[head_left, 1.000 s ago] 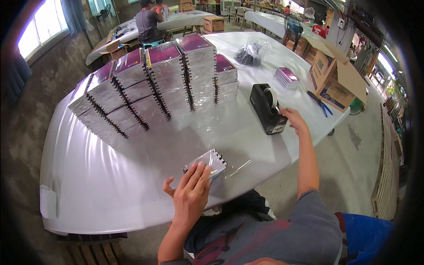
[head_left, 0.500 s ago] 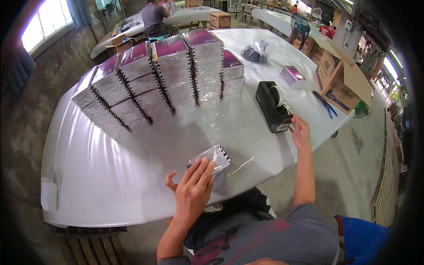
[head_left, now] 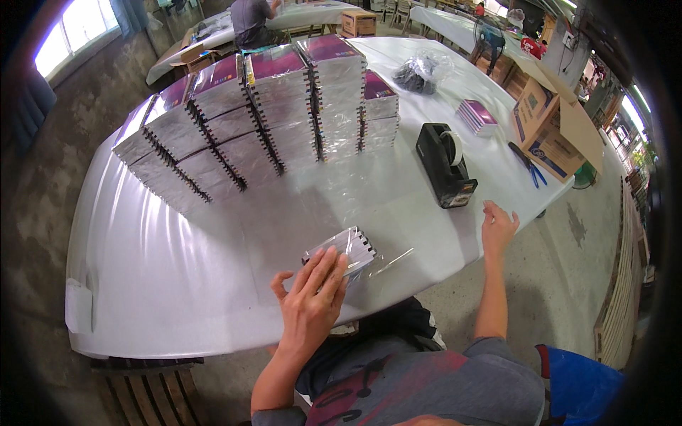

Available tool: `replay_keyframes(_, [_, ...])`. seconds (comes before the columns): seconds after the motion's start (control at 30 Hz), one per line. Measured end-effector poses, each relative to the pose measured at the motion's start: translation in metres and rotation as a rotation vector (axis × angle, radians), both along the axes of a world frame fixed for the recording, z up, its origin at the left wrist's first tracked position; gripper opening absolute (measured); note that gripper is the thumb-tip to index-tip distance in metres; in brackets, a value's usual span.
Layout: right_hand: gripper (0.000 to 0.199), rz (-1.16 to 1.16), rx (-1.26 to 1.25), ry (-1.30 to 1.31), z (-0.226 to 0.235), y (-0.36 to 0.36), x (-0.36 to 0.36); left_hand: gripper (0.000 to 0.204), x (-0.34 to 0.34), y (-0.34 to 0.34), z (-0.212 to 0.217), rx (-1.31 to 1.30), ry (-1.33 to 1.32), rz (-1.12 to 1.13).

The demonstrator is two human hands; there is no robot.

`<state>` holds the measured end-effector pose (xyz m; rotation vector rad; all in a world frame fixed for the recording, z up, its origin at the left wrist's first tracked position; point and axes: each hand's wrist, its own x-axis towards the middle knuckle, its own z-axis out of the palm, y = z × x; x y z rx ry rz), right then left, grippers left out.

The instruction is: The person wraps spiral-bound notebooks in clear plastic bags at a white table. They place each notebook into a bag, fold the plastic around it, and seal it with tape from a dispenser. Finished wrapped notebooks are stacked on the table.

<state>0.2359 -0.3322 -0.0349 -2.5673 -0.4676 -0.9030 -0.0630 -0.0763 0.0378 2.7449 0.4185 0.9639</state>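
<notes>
A small stack of spiral-bound notebooks [head_left: 353,243] lies near the table's front edge, partly wrapped in clear plastic film. My left hand [head_left: 312,287] rests on top of it, fingers stretched out flat and thumb apart. Loose film sticks out from the stack's right side. Off to the right, my right hand [head_left: 499,226] hovers over the table edge with thumb and fingertips pinched together. Whatever is between them is too small to make out. Beyond that hand stands a black tape dispenser [head_left: 442,170] with a roll of tape in it.
Tall stacks of film-wrapped purple-topped notebooks [head_left: 284,96] line the table's far left. Farther right are a clear plastic bag with dark contents [head_left: 418,77], a small purple stack [head_left: 477,118], blue-handled pliers [head_left: 528,165] and an opened cardboard box [head_left: 550,128]. A person [head_left: 250,25] sits behind.
My right hand has drawn away from the tape dispenser's front end, toward the right and slightly nearer me. My left hand stays on the notebooks. The view has shifted slightly.
</notes>
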Motion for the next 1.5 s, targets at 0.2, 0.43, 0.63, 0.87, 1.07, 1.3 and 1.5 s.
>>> replay_keyframes(0.2, [0.013,0.470,0.373,0.156,0.046,0.046,-0.052,0.036,0.002,0.002,-0.004,-0.006,-0.077,-0.058])
replay_keyframes(0.43, [0.024,0.990,0.826,1.270,0.086,0.129,-0.166,0.058,0.005,0.005,-0.013,-0.062,-0.175,-0.095])
replay_keyframes(0.63, [0.028,0.941,0.961,1.548,0.075,0.151,-0.187,0.072,0.005,0.007,-0.021,-0.098,-0.269,-0.128])
replay_keyframes(0.87, [0.031,0.901,0.955,1.549,0.068,0.150,-0.194,0.054,0.005,0.007,-0.012,-0.016,-0.182,-0.131])
replay_keyframes(1.07, [0.031,0.873,1.009,1.606,0.061,0.149,-0.195,0.047,0.002,0.006,-0.016,0.003,-0.125,-0.108])
replay_keyframes(1.3, [0.033,0.910,0.795,1.392,0.048,0.147,-0.190,0.065,-0.004,0.012,0.015,-0.110,0.164,-0.016])
replay_keyframes(1.5, [0.029,0.896,0.826,1.037,-0.004,0.155,-0.189,0.070,0.007,0.024,0.044,-0.150,0.254,-0.154])
